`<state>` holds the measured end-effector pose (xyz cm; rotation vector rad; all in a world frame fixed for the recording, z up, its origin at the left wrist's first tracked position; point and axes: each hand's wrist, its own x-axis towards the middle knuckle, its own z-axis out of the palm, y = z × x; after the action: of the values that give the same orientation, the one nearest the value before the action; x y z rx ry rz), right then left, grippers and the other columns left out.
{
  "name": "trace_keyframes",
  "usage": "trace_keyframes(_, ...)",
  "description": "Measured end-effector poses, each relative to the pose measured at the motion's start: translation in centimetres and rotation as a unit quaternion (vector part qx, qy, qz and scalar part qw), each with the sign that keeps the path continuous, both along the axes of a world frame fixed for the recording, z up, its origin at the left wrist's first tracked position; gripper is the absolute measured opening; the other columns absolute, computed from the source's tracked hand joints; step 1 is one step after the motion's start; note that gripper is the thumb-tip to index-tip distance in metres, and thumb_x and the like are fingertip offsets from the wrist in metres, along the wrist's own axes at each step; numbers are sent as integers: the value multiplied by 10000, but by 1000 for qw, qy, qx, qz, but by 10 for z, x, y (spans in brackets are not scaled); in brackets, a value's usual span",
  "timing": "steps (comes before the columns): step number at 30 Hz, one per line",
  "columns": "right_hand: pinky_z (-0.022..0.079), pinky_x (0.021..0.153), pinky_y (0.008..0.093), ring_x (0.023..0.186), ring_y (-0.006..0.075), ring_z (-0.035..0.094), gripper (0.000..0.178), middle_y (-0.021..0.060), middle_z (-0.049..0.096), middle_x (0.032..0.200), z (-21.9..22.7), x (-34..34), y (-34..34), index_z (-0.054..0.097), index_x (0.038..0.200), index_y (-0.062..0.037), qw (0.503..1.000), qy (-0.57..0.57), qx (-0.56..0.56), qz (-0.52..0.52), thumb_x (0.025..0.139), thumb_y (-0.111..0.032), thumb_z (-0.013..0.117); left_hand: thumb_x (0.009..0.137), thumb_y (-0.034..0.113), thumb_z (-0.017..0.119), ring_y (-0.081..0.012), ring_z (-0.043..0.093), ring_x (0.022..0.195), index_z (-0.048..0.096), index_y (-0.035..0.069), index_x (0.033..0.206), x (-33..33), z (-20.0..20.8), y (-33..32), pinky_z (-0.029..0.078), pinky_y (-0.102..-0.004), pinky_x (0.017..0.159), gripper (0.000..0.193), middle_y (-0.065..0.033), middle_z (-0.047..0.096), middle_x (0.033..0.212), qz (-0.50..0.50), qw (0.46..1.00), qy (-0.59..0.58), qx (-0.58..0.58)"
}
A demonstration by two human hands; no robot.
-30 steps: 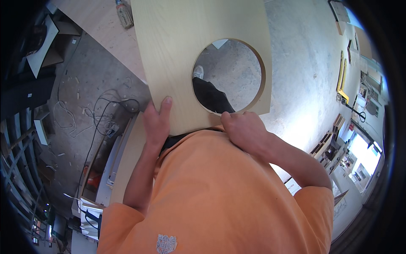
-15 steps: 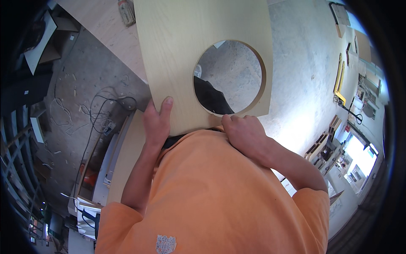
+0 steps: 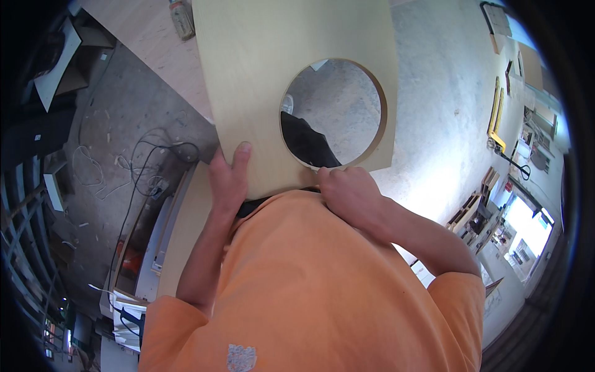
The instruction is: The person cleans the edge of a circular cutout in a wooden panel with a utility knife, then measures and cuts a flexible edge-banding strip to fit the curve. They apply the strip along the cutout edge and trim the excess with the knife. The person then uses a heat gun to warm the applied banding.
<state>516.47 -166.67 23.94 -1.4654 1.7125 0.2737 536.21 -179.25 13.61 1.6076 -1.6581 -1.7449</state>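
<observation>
Above the grey concrete floor [image 3: 434,93] of a cluttered workshop, a pale wooden panel [image 3: 242,80] lies directly in front of the person, its long axis running away from the body and its far end out of view. Its near edge sits close against the orange shirt [image 3: 347,279]. A pale tabletop [image 3: 149,53] shows past the panel's left side and seems to pass beneath it, while the right part overhangs the floor. The large round cut-out [image 3: 382,105] lies right of centre, just beyond the right hand [image 3: 350,191], the nearer of the two. That hand's fingers are curled at the near edge; how tightly, and around what, I cannot tell. The left hand [image 3: 229,178] grips the near left corner, thumb flat on the face, fingers hidden. Dark cables [image 3: 170,146] tangle on the floor to the left, and a small worn cylindrical object [image 3: 181,22] lies on the tabletop.
</observation>
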Motion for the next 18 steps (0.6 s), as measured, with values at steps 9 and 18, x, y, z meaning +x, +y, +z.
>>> trace_keyframes(9, 568, 594, 432, 617, 319, 695, 106, 143, 651, 673, -13, -11, 6, 611, 857, 7, 991, 25, -77, 109, 850, -97, 597, 1027, 390, 616, -274, 722, 999, 667, -43, 1241, 4, -1, -6, 524, -382, 904, 485, -192, 754, 1087, -36, 999, 2, -19)
trace_keyframes(18, 474, 552, 328, 529, 176, 591, 173, 16, 535, 636, -38, -66, -14, 555, 781, -68, 879, 45, -261, 397, 787, -172, 693, 1024, 397, 612, -295, 720, 1008, 672, -29, 1243, 7, -3, -5, 520, -387, 908, 483, -203, 751, 1089, -43, 999, -2, -12)
